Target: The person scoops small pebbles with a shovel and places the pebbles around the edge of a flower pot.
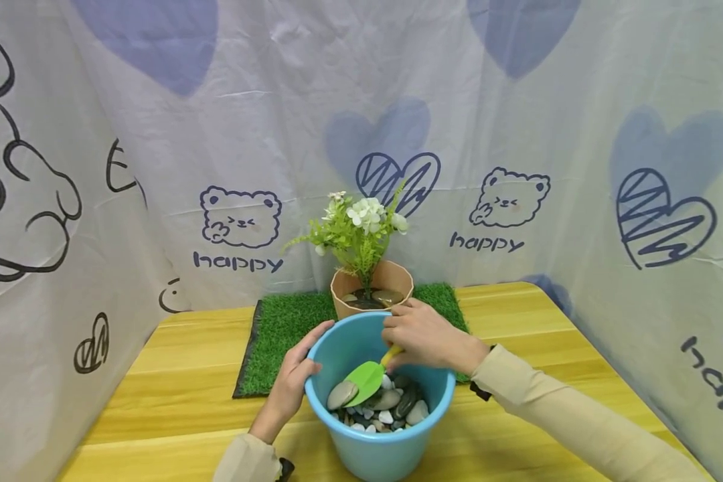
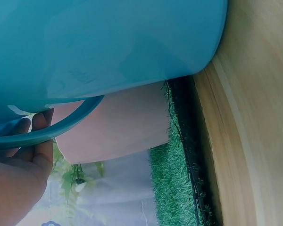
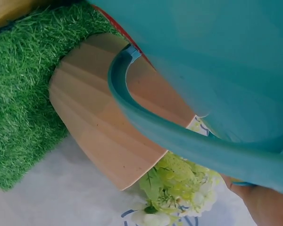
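Observation:
A light blue bucket [image 1: 381, 458] stands on the table, with several grey, dark and white stones [image 1: 385, 417] inside. My left hand [image 1: 290, 383] grips its left rim, thumb on the inner side. In the left wrist view, the fingers are beside the curved bucket handle [image 2: 75, 120]. Over the far right part of the bucket, my right hand [image 1: 428, 336] holds a small shovel by its yellow handle. The shovel's green blade [image 1: 367, 380] tilts down to the left among the stones. A flat grey stone [image 1: 342, 395] lies against the blade's tip. In the right wrist view, the bucket largely hides the hand.
Right behind the bucket, a peach-coloured pot [image 1: 343, 304] with white flowers [image 1: 367, 214] and a few stones stands on a green artificial grass mat [image 1: 295, 325]. Below is a yellow wood-grain table [image 1: 181, 375]. A printed curtain [image 1: 313, 73] surrounds the back and sides.

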{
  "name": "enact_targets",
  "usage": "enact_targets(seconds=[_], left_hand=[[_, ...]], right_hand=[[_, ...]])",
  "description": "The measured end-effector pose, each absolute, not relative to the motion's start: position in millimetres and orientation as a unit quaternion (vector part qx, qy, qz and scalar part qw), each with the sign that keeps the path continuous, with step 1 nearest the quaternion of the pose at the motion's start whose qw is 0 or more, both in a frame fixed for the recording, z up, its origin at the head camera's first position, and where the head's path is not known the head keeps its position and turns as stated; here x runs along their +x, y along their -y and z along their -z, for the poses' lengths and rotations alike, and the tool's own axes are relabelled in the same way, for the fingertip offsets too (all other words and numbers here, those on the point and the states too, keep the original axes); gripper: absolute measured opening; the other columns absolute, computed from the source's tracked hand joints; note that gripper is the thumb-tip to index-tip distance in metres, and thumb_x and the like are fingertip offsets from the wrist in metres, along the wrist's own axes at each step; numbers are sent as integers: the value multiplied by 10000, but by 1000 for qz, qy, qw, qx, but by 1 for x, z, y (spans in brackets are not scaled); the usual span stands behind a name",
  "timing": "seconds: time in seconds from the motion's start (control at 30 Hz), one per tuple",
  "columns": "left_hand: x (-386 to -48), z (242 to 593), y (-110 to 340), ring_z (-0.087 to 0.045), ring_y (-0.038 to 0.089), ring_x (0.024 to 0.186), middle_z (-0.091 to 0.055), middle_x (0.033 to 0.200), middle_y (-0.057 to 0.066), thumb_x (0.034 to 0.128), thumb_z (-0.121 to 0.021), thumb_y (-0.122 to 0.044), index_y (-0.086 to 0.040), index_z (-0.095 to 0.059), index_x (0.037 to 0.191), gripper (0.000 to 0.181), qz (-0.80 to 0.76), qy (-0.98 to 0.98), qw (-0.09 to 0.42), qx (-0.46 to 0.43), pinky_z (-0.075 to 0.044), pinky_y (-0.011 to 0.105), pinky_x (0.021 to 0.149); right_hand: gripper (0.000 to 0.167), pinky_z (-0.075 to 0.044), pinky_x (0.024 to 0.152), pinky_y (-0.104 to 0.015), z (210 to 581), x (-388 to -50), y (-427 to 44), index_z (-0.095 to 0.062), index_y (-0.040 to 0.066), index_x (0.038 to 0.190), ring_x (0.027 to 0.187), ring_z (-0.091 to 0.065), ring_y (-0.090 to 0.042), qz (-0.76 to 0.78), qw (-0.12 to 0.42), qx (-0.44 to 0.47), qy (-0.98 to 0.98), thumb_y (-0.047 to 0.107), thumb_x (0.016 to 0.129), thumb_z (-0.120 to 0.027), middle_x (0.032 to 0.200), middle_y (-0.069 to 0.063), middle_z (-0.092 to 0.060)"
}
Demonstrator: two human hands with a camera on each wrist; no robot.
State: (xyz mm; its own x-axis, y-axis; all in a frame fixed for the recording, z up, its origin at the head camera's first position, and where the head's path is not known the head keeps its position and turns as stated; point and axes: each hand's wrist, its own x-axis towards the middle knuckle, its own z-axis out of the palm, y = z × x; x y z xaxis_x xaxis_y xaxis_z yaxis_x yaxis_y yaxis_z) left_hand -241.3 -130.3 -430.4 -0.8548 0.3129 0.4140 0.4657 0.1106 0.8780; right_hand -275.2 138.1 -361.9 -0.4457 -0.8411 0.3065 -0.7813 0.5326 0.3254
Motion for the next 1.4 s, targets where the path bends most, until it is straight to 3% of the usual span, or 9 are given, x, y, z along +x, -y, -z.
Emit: enact_targets(seconds=[0.73, 1.4], left_hand=[[-242, 429, 132, -549, 420, 1229, -456, 1481, 176, 810, -365, -31, -122, -364, 1520, 716, 614, 742, 43, -266, -547, 353, 862], [-239, 428, 131, -551, 402, 1231, -465, 1476, 163, 806, -368, -37, -144, -367, 1520, 722, 611, 746, 46, -262, -535, 347, 878]], right_hand=[[336, -340, 645, -257, 363, -271, -140, -676, 283, 717, 711, -442, -79, 14, 211, 448, 869, 603, 679, -773, 746, 150, -579], [324, -360, 651, -254, 364, -266, -143, -749, 278, 747, 732, -474, -72, -30, 215, 427, 878, 579, 646, -812, 755, 143, -592]])
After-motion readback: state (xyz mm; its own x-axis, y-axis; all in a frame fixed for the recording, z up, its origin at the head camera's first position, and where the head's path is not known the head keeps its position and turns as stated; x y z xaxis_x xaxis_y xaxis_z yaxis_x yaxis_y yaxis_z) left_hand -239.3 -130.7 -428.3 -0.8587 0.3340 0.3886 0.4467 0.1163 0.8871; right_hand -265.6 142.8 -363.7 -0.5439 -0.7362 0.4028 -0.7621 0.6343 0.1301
